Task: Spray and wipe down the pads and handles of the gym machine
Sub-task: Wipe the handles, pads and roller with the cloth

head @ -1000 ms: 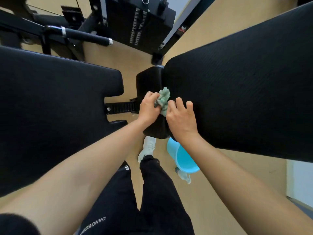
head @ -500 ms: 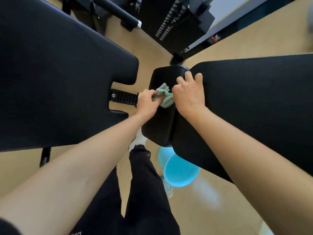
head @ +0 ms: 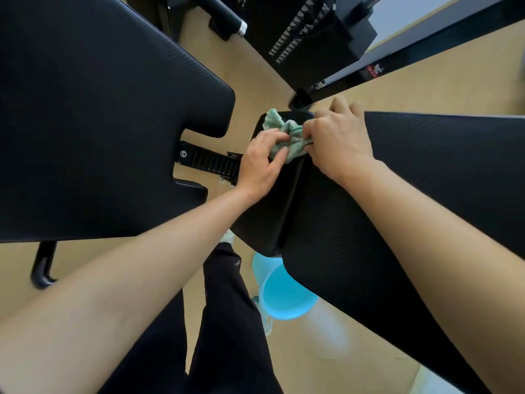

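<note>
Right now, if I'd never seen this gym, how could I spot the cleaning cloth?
Find the big black pad on the right, then the smaller curved pad against its edge. At that pad's far end, the left hand and right hand hold a crumpled cloth between them. It is the only soft, pale green thing; the pads around it are black.

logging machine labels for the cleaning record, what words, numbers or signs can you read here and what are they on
Nothing can be read in full.
The red and white sticker on the black frame bar: blurred, unreadable.
The small white mark on the black trouser leg: too small to read.
White marks on the weight stack: no legible numbers.
The green cloth and blue bucket: no print visible.
</note>
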Motion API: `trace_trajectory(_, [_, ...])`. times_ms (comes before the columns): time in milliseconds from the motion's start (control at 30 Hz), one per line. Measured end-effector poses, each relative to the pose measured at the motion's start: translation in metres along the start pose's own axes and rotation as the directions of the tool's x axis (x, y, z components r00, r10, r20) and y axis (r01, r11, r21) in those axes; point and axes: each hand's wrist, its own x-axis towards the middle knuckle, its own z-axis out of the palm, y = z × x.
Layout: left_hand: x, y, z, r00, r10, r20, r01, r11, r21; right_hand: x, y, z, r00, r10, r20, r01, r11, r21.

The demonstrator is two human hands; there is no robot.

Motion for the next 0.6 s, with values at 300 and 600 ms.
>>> trace_trajectory(300, [-0.019,0.006,-0.01,0.943,-0.332,0.038,0.333,0.943,-0.027,-0.024,0.013,-0.011,0.979,0.181,0.094,-0.161,0.969,-0.187])
trace_trajectory(600, [0.067,0.005,0.019,0.943,-0.2,0.268,0.177,0.978,0.109,-0.022,0.006,-0.006,0.979,0.196,0.048,-0.181,0.958,-0.223])
